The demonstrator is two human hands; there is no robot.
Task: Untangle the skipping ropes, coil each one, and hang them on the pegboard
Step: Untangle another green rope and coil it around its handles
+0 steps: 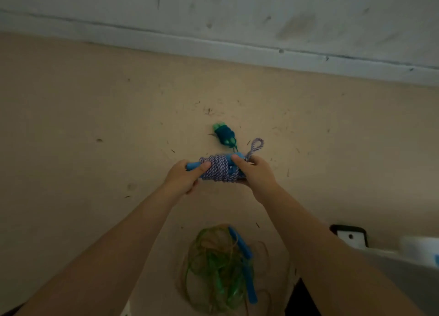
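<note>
Both hands hold purple-white rope bundle [219,167] above tan floor [95,125]. Left hand [183,176] fingers clasp blue handle end [193,165]; right hand [255,173] fingers grip other end by loop [256,146]. Coiled teal rope [225,135] lies just beyond. Tangled green rope [218,268] nearer, blue handles [243,263] on it.

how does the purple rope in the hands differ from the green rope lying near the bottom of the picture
The purple rope is wound tightly around its blue handles; the green rope is a loose tangle. The purple rope is gripped by the left hand and right hand; the green rope lies untouched on the floor. The purple looks braided, the green translucent. Blue handles show with both.
</note>
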